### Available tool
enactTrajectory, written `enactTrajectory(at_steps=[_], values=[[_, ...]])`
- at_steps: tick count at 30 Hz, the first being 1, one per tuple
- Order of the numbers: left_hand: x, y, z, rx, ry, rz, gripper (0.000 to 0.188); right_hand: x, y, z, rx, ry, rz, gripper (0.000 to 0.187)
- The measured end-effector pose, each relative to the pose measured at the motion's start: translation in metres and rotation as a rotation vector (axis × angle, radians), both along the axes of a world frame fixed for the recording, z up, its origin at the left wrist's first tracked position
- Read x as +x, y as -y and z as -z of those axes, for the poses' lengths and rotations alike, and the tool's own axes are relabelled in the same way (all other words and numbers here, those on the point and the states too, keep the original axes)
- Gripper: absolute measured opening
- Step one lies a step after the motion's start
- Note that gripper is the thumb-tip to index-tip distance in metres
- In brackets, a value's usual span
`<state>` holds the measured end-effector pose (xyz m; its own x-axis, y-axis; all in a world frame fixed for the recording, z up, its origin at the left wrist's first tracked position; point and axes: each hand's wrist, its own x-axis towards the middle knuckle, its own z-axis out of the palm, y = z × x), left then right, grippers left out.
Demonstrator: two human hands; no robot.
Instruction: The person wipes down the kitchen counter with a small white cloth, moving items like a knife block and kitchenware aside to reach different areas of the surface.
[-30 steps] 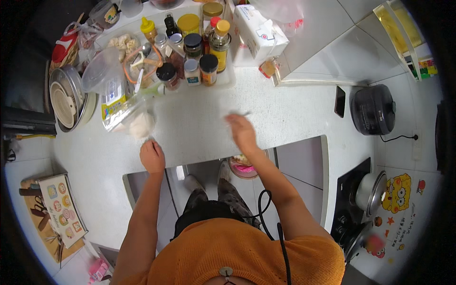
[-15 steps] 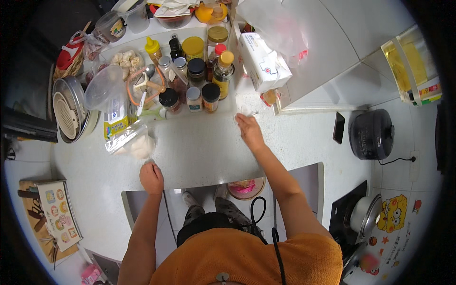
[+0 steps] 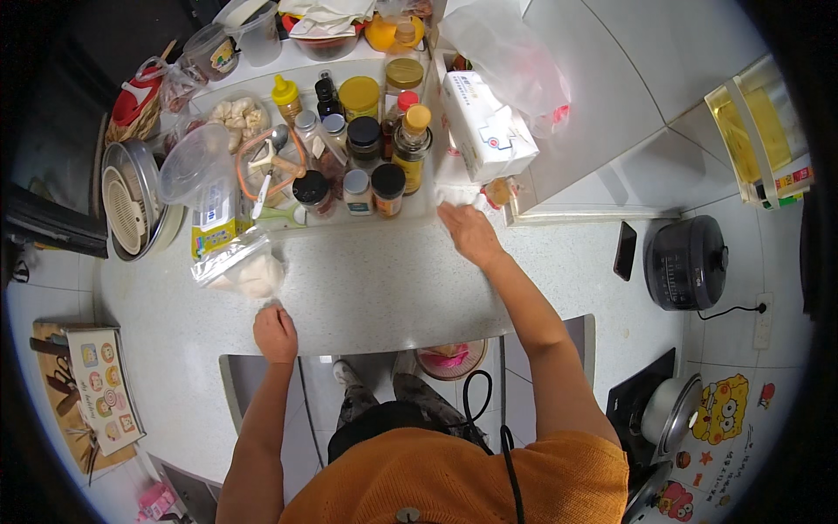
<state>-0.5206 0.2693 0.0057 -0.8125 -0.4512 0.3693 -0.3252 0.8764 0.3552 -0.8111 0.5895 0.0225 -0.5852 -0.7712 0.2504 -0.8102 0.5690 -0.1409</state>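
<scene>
My left hand (image 3: 275, 334) rests in a loose fist at the front edge of the light speckled counter (image 3: 375, 279), and nothing shows in it. Just beyond it lies a clear zip bag (image 3: 255, 272) with something pale inside. My right hand (image 3: 469, 233) is at the back of the counter, its fingers bent and close together against a crumpled white tissue (image 3: 457, 194). The fingertips are partly hidden. To the left of that hand, a clear tray (image 3: 332, 216) holds several seasoning jars and bottles, including a tall yellow-capped bottle (image 3: 411, 147).
A tissue pack (image 3: 489, 131) lies behind my right hand, near a small wrapped packet (image 3: 500, 191). Toward the right are a phone (image 3: 624, 251) and a dark electric cooker (image 3: 686, 262). Stacked strainers and basins (image 3: 131, 205) stand at the left, and a peeler (image 3: 262, 188) lies on the tray.
My right hand has shifted slightly right and turned lower over the counter. The white tissue now shows beyond its fingers. My left fist stays about where it was.
</scene>
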Motion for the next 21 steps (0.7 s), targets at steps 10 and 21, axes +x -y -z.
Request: enactTrajectory(at_steps=[10, 21], values=[[-0.001, -0.001, -0.001, -0.015, -0.015, -0.001, 0.006, -0.022, 0.012, 0.006, 0.07, -0.081, 0.076, 0.042], [0.0, -0.003, -0.002, -0.013, -0.01, -0.009, 0.006, -0.013, -0.008, 0.017, 0.176, -0.062, 0.536, 0.04]])
